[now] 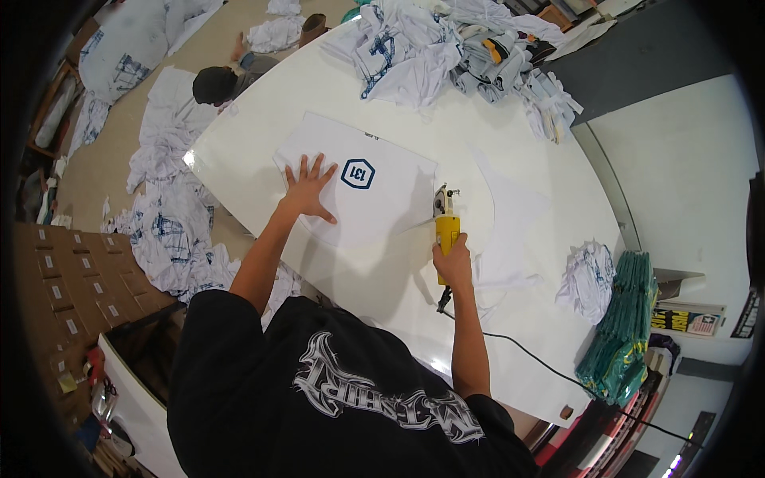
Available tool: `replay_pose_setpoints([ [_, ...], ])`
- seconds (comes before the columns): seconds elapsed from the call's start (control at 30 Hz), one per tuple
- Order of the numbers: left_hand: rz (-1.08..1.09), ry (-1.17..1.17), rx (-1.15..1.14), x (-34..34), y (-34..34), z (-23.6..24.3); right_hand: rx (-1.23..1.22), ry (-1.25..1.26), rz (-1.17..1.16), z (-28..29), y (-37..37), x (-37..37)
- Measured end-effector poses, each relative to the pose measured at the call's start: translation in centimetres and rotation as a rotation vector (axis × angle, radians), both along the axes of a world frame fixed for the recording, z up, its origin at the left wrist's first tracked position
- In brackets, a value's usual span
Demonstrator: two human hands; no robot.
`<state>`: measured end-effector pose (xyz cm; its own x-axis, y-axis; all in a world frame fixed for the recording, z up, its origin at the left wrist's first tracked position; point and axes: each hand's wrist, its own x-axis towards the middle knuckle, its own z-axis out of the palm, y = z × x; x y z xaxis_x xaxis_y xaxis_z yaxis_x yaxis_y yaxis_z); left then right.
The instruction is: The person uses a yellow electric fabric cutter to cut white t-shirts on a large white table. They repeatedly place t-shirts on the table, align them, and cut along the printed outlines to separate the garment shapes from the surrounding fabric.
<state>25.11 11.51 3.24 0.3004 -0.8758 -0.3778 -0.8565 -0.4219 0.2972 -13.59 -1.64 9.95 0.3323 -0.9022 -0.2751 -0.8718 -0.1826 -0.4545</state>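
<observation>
A white fabric piece [382,211] with a dark blue hexagon print lies flat on the white table [343,275]. My left hand [308,191] rests on its left part, fingers spread and palm down. My right hand [453,261] is wrapped round the yellow body of an electric rotary fabric cutter [448,231]. The cutter's metal head stands at the right edge of the printed piece; whether its blade touches the cloth I cannot tell. Just right of the cutter lies more white fabric [514,215] with a curved edge. A black cord [526,350] trails from the cutter's rear toward the lower right.
Heaped white and grey garments [414,56] cover the table's far end. A crumpled white bundle [587,279] and a stack of green plastic packets [625,334] sit at the right edge. Cardboard boxes [72,295] stand left. Beyond the table's left edge is a person in a dark cap [213,85].
</observation>
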Motion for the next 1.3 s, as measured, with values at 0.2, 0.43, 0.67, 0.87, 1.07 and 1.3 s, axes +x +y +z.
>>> replay_pose_setpoints([
  [0.2,-0.004,0.014,-0.019,0.1,0.1,0.0,-0.029,-0.006,0.013,-0.4,-3.6,2.3],
  [0.43,-0.001,0.011,-0.004,0.0,0.2,0.0,-0.032,0.005,0.010,-1.0,-6.3,4.3],
  [0.67,0.000,0.026,0.011,0.0,-0.2,0.0,-0.024,-0.012,-0.067,-1.4,-7.3,6.0],
  [0.87,0.005,0.037,-0.027,0.3,-0.2,-0.3,-0.017,0.027,-0.134,-0.9,-7.6,8.2],
  [1.07,0.010,0.003,-0.145,0.6,0.5,-2.8,-0.050,-0.120,-0.118,-3.8,-10.7,6.7],
  [1.3,0.305,0.186,-0.352,3.5,4.5,-2.9,0.371,-0.518,-0.364,-3.4,-9.0,1.5],
])
